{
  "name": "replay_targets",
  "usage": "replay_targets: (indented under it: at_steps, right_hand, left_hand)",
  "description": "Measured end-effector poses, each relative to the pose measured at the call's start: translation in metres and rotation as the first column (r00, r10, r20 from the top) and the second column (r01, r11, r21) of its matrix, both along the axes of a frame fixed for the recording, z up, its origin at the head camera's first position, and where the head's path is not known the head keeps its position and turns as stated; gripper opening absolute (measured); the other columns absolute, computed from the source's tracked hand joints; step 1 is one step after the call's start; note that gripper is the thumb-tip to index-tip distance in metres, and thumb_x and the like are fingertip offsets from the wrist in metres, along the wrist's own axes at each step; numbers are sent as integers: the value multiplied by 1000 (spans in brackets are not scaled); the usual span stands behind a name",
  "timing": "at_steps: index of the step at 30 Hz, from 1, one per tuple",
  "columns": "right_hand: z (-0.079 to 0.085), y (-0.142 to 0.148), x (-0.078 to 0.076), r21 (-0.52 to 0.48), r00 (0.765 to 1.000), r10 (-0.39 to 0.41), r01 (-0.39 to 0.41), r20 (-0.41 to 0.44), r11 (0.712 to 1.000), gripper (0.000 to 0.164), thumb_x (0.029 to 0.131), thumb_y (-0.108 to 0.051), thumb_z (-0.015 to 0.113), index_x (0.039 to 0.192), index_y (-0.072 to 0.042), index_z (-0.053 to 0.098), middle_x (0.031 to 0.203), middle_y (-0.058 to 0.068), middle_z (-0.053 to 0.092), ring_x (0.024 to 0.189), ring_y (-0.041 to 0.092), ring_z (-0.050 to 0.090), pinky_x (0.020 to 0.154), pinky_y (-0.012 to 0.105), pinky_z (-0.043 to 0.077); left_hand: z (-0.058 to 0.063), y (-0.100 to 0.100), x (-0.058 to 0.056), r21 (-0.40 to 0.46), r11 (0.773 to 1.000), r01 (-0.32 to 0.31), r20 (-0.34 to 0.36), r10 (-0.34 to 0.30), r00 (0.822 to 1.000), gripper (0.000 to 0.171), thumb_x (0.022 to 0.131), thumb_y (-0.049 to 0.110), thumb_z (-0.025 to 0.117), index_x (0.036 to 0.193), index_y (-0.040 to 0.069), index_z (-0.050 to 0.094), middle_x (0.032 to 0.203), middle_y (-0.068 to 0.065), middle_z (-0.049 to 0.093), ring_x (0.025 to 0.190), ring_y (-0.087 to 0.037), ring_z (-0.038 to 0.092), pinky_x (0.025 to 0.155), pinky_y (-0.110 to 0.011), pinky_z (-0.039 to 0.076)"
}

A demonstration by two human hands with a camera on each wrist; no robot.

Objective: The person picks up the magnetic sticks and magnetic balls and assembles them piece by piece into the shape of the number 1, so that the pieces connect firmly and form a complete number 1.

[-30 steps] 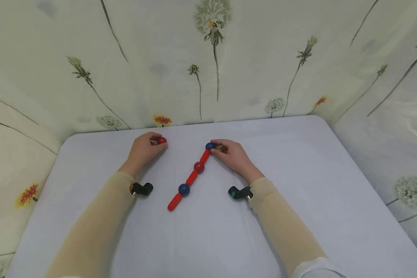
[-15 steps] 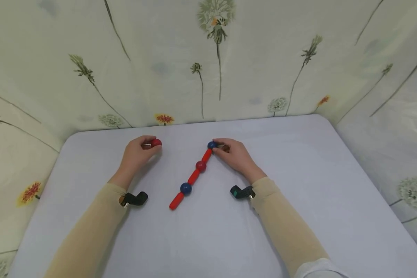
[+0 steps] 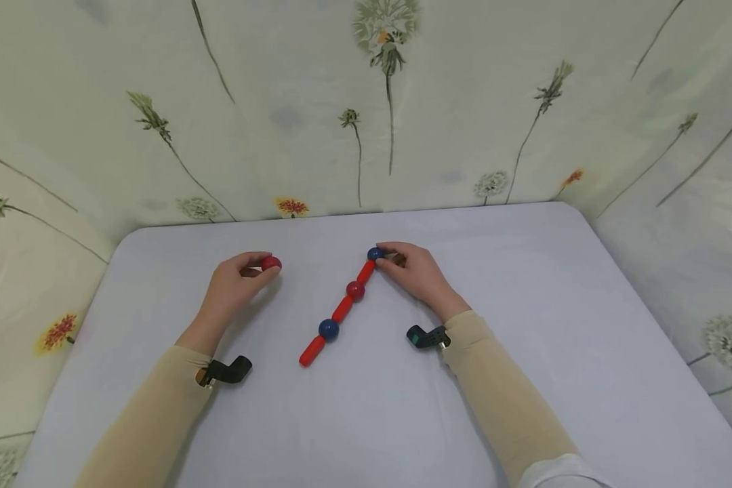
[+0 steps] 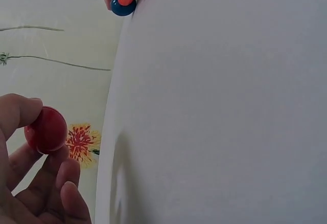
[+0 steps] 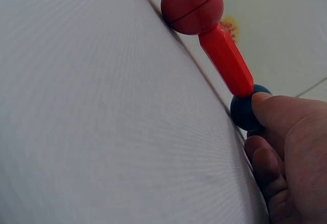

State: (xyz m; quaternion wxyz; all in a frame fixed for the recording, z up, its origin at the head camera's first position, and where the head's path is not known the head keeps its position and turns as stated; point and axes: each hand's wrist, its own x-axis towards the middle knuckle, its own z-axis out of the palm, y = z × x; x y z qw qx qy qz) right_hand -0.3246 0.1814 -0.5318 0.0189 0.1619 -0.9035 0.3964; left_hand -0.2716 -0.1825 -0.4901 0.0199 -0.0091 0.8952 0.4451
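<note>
Between thumb and fingers, my left hand [image 3: 234, 281] pinches a loose red ball [image 4: 47, 130], with a shadow on the cloth below the hand. My right hand [image 3: 416, 271] pinches the dark blue ball [image 5: 247, 110] at the far end of a chain. That chain slants across the table toward me, made of red rods joined by balls. From the far blue ball come a red rod [image 5: 227, 60], a darker red ball [image 3: 355, 291], another red rod [image 3: 342, 309], a second blue ball [image 3: 329, 329] and a last red rod [image 3: 312, 352] at the near end.
A white cloth-covered table [image 3: 366, 420] with rounded far corners carries everything. Behind it and at both sides hangs a pale curtain [image 3: 305, 156] printed with dandelions and orange flowers. Small black cameras [image 3: 230, 370] sit on both wrists.
My left hand has drawn back toward me and to the left, carrying the red ball away from the chain. The right hand keeps its hold on the chain's end blue ball.
</note>
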Motion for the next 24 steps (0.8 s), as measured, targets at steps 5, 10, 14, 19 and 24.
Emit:
replay_targets:
  at_steps: [5,10,14,19,24]
  right_hand:
    - [3,0,1,5,1000,2,-2,-2,1000,40,93,-40,68,131,-26,64,116,-6,66,92,12,62,83,34,50]
    - [4,0,1,11,1000,1,0,-8,1000,41,93,-40,68,131,-25,64,115,-4,67,91,13,61,83,35,50]
    - [3,0,-1,10,1000,-4,4,-5,1000,41,93,-39,68,131,-25,64,115,-4,67,92,14,62,83,36,50]
    - [1,0,-1,11,1000,-4,4,-4,1000,41,94,-40,68,132,-25,64,117,-4,66,93,13,62,84,35,50]
    - [2,-1,0,7,1000,-2,2,-6,1000,40,93,-38,68,131,-24,65,118,-3,66,93,14,62,83,35,50]
  left_hand:
    - [0,-4,14,-4,1000,18,-24,-19,1000,58,85,58,70,129,20,64,117,-1,65,105,-22,59,81,-39,51]
    - [-1,-8,28,-21,1000,21,-26,-21,999,58,85,58,69,127,19,64,115,-1,65,104,-22,59,79,-39,51]
    - [-3,-9,39,-32,999,30,-27,-31,999,54,86,55,71,126,19,65,113,-2,66,101,-21,61,77,-38,51]
    - [-9,-9,54,-32,999,34,-42,-35,998,49,87,49,72,124,19,67,112,-1,67,97,-19,62,76,-36,51]
    - [-14,-8,71,-41,998,40,-27,-41,999,47,87,49,73,124,20,67,110,0,67,96,-18,62,76,-36,51]
